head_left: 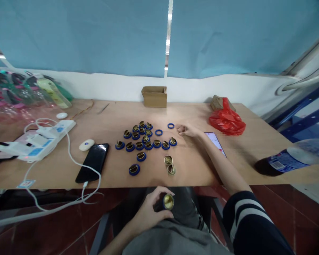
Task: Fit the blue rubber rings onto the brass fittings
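Low in front of my lap, my left hand [152,209] grips a round brass fitting [168,201] between thumb and fingers, its hollow gold face turned up. A dark blue edge shows on one side of it. Over the table my right hand [185,130] has its fingers curled together just right of a loose blue ring [171,125]; whether anything is pinched there is hidden. Another blue ring [158,132] lies to the left. Several brass fittings with blue rings [139,145] stand grouped mid-table. Nearer the front edge are two brass fittings without blue rings [171,169].
An open cardboard box [154,99] stands by the wall. On the left are a black phone [92,163], a white power strip [46,140] with cables, and bottles [51,90]. To the right are another phone [215,143], a red plastic bag [227,120] and a cola bottle [284,162] lying tilted.
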A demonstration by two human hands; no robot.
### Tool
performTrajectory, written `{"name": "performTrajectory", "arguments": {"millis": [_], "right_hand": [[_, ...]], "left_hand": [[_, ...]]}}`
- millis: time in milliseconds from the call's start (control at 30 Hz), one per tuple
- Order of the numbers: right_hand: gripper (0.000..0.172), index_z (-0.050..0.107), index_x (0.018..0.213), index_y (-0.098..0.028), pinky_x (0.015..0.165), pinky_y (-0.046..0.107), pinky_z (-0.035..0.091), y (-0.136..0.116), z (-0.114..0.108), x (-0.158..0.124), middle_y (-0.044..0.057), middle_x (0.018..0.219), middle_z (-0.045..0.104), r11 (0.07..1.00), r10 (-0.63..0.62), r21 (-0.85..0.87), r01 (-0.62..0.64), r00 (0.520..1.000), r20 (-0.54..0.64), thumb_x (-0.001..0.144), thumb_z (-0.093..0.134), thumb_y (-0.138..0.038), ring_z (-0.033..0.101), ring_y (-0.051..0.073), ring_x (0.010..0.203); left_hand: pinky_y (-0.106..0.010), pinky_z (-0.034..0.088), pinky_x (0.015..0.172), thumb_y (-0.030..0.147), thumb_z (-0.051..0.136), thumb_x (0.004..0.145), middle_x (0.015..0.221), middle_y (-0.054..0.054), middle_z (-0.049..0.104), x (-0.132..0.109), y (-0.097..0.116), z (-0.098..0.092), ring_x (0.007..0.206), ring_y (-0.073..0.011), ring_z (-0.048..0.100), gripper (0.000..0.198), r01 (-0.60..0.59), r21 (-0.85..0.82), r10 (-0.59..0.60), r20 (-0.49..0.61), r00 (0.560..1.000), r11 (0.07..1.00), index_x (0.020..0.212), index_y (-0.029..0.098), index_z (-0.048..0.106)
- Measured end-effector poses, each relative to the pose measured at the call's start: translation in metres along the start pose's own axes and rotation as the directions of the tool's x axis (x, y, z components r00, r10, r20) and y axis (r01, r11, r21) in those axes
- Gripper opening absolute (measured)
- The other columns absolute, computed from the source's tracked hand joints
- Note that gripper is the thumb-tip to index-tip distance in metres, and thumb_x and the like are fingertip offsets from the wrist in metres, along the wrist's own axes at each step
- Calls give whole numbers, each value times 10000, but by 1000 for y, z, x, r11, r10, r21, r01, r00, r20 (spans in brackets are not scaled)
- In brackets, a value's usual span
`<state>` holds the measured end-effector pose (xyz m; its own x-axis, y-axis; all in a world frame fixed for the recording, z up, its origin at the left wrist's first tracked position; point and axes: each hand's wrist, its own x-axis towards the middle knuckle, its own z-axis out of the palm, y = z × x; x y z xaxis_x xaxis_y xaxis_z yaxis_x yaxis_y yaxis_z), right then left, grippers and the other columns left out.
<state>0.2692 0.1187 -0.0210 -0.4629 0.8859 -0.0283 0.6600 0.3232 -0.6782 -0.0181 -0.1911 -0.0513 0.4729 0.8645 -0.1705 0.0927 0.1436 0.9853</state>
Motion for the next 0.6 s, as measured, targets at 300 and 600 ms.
{"name": "performTrajectory", "arguments": {"millis": [300,600], "right_hand": [[245,648,998,-147,670,241,442,-8,-1,-4,30,851,684,997,-32,-65,30,999,-21,755,665,-126,577,140,715],[239,693,981,-167,690,258,429,-46,8,-28,35,836,720,980,-88,-187,60,985,-148,780,595,-82,590,151,707]], "left_hand": [[-320,467,929,212,860,683,1121,-65,705,-1,4,3,1062,-239,649,471,11,-21,-11,1,1000,1000,1115,208,673],[-299,499,913,121,877,621,1112,-60,753,0,2,0,1049,-227,689,484,-124,-123,103,-167,981,985,1048,214,670]]}}
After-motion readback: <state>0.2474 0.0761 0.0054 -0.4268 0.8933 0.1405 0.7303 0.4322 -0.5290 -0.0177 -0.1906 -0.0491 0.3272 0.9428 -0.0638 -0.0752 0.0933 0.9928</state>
